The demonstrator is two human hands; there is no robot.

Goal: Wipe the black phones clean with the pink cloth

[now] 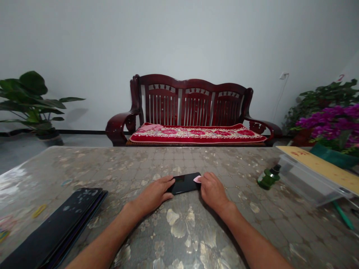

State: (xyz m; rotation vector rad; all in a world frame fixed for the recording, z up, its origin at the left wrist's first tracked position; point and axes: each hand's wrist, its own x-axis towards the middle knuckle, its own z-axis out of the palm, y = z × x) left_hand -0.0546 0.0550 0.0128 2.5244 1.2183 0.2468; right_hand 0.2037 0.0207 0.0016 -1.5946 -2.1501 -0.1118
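Observation:
A black smartphone [184,184] lies flat on the patterned tablecloth [179,158], straight in front of me. My left hand [155,193] grips its left end, the thumb at the near edge and the fingers at the far edge. At the opposite end, my right hand [212,189] pinches a small pink cloth [197,179]. The cloth touches the phone's right end, and part of it is hidden under my fingers. A darker rectangle shows on the phone's upper left area, next to my left fingertips.
Left of my arm lies a stack of dark flat panels [64,220]. A green spray bottle [268,177] stands at right beside a clear plastic bin [301,179] with a yellow board [322,164] on top. Beyond the table is a wooden bench [196,97]; purple flowers [333,121] stand far right.

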